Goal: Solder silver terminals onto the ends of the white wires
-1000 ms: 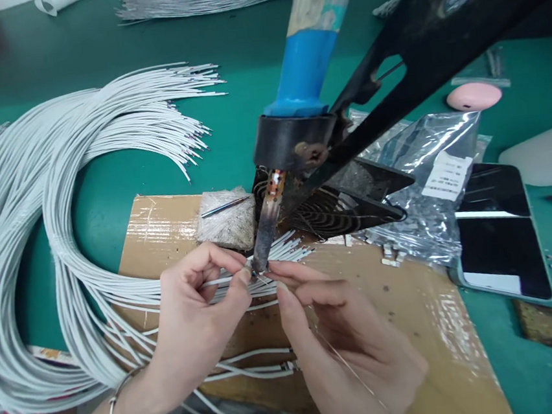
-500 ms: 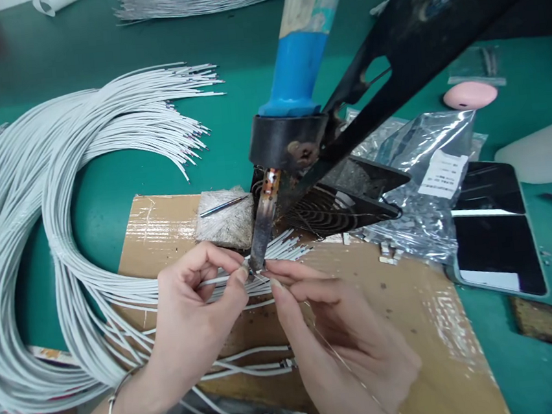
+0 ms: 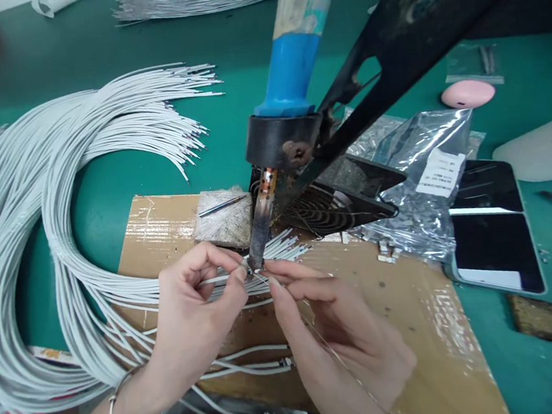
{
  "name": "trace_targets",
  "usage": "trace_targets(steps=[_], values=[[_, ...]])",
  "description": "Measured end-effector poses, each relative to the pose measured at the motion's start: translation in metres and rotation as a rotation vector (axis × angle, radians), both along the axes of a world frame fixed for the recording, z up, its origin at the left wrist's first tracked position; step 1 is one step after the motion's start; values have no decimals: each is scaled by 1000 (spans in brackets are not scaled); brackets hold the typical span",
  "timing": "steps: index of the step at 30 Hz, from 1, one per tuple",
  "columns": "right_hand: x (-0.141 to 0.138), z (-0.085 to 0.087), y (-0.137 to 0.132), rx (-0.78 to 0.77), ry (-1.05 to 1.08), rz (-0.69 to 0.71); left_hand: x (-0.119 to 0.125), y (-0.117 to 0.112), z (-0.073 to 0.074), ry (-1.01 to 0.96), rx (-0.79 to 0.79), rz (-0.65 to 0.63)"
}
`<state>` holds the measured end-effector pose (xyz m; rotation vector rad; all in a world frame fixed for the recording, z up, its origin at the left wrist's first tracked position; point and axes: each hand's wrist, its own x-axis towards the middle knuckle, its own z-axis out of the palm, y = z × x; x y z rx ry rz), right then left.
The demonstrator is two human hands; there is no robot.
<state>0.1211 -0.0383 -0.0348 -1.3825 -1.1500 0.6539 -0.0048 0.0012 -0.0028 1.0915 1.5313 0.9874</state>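
My left hand [image 3: 194, 319] pinches the end of a white cable [image 3: 208, 282] between thumb and forefinger. Right under the tip of a blue-handled soldering iron [image 3: 287, 72], the cable end meets a tiny part too small to make out. My right hand [image 3: 341, 331] is closed on a thin solder wire [image 3: 342, 361], which trails down across the palm; its fingertips are close to the iron's tip. Behind the fingers, more white cable ends [image 3: 284, 248] lie on a cardboard sheet [image 3: 414, 324]. A clamp on a black metal arm [image 3: 367, 94] holds the iron.
A large bundle of white cables [image 3: 54, 183] curves over the left side. Behind my hands sit a wrapped block [image 3: 224, 228] with a thin metal rod on it and a black fan [image 3: 325, 212]. To the right are a plastic bag [image 3: 416, 200], small metal connectors [image 3: 386, 252] and a phone [image 3: 494, 244].
The view has shifted very slightly, so the iron and arm appear a little further left. Both hands keep their grip and stay at the iron's tip.
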Motion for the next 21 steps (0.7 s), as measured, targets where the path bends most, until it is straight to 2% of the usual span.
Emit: trace_targets(steps=[7,21], values=[[-3,1,0,-20,37,-5,1,-1,6,7,24,-4],[-2,-1,0,-11,37,0,-1,-5,-1,-2,52,-7]])
